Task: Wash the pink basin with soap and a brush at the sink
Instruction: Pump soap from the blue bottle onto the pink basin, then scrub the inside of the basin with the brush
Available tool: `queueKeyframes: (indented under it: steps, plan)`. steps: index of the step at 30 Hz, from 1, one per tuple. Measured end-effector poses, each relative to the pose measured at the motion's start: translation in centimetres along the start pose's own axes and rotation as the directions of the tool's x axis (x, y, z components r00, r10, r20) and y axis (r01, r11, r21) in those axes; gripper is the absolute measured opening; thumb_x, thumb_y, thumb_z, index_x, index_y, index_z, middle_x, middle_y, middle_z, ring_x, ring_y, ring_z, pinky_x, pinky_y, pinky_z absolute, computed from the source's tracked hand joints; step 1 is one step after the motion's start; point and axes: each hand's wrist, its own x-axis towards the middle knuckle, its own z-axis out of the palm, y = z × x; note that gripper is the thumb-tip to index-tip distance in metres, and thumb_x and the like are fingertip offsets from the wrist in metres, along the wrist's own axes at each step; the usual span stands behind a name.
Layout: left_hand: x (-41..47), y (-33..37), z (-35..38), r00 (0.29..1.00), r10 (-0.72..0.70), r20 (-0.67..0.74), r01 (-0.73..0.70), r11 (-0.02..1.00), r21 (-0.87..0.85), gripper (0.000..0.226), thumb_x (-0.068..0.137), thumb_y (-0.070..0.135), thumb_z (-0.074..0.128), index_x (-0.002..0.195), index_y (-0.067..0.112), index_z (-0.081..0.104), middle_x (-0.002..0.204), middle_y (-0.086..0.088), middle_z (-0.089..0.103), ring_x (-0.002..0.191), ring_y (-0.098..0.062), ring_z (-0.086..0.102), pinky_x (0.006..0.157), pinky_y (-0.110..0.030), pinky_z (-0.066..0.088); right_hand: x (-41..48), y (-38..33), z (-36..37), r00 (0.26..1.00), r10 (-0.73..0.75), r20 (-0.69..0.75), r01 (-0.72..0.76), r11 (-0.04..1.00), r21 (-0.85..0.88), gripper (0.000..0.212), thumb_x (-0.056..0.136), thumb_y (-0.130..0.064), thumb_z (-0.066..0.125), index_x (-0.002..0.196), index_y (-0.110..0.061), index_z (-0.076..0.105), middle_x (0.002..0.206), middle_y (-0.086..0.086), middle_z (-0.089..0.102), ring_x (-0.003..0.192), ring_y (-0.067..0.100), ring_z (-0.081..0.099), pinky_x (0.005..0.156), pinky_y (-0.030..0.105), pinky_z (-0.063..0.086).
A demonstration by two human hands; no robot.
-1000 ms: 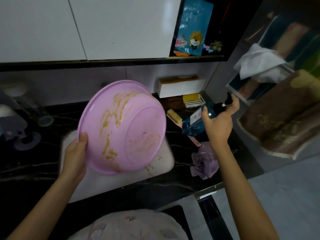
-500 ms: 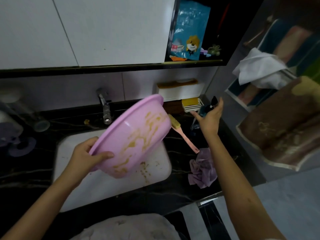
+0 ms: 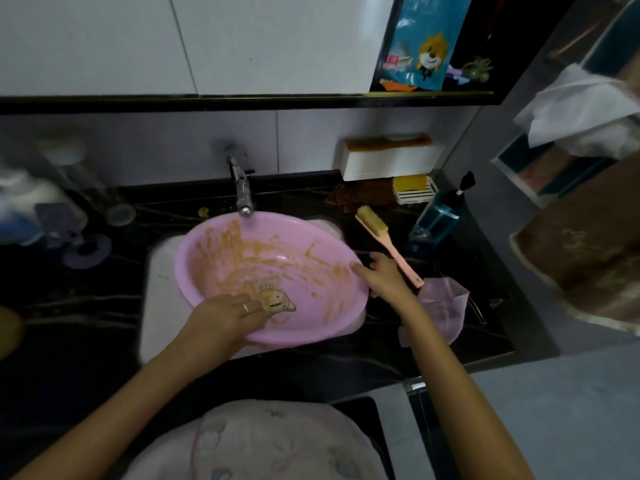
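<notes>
A round pink plastic basin (image 3: 273, 271), smeared inside with yellow-brown residue, sits tilted in the white sink (image 3: 156, 306). To its right lies a pink-handled bristle brush (image 3: 388, 242); farther right stands a blue pump bottle (image 3: 438, 223), probably soap.

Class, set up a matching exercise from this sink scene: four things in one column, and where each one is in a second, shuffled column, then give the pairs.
Things:
1. pink basin
2. brush
3. blue pump bottle
4. tap

Places:
A. stands by the right wall, beyond the brush
B. rises behind the basin's far rim
C. sits in the white sink
D. lies on the dark counter, right of the basin

Pairs: 1-C, 2-D, 3-A, 4-B
</notes>
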Motion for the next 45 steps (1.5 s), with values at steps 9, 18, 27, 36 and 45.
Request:
queueKeyframes:
  steps: [9,18,27,36,45]
  plan:
    - [-5.7,-2.4,0.5,0.991,-0.136,-0.005,0.135,0.972,0.192,0.013,0.071,0.02,0.056,0.082,0.017,0.05,0.077,-0.005,0.06,0.068,-0.025,0.055,0.069,-0.033,0.033,-2.3,-0.2,5.6,1.0,0.008,-0.016,-0.007,0.998,0.066,0.03,0.092,-0.019,0.052,0.112,0.002,0.059,0.097,0.009,0.058,0.086,0.017,0.053,0.07,0.024,0.04]
    - [-7.1,-2.5,1.7,0.186,-0.969,0.16,0.749,0.034,-0.661,0.135,0.035,0.057,0.069,0.147,0.007,0.013,0.138,-0.014,0.028,0.125,-0.026,0.039,0.099,-0.038,0.04,-3.4,1.1,9.0,0.997,0.045,-0.057,-0.044,0.999,0.02,0.036,0.093,-0.022,0.052,0.116,0.006,0.055,0.11,0.017,0.061,0.103,0.029,0.058,0.067,0.02,0.033]
    - [-7.3,-1.4,2.2,0.155,-0.937,0.313,0.602,-0.162,-0.782,0.064,0.056,0.014,0.052,0.119,0.004,0.05,0.099,-0.008,0.06,0.095,-0.025,0.057,0.069,-0.031,0.05,-3.7,1.9,10.1,0.995,0.017,-0.096,-0.035,0.981,-0.189,0.054,0.095,-0.049,0.043,0.113,0.0,0.054,0.11,0.017,0.062,0.1,0.032,0.06,0.072,0.031,0.043]
    - [-6.2,-1.1,2.4,0.138,-0.975,0.176,0.698,-0.03,-0.716,0.105,0.062,0.003,0.081,0.142,0.002,0.013,0.139,-0.011,0.034,0.122,-0.023,0.039,0.1,-0.039,0.038,1.7,2.6,4.4,0.837,-0.339,-0.429,0.031,0.813,-0.582,0.062,0.081,-0.004,0.06,0.139,-0.003,0.039,0.133,0.028,0.041,0.119,0.044,0.041,0.097,0.05,0.038]
    - [-5.4,-1.7,2.1,0.288,-0.955,0.075,0.679,0.149,-0.719,0.115,0.042,0.039,0.066,0.142,0.001,0.024,0.134,-0.008,0.039,0.119,-0.016,0.041,0.091,-0.03,0.037,5.6,3.7,3.1,0.916,-0.154,-0.371,-0.164,0.7,-0.695,0.062,0.091,-0.008,0.046,0.146,-0.005,0.017,0.134,0.021,0.039,0.118,0.034,0.043,0.1,0.038,0.033]
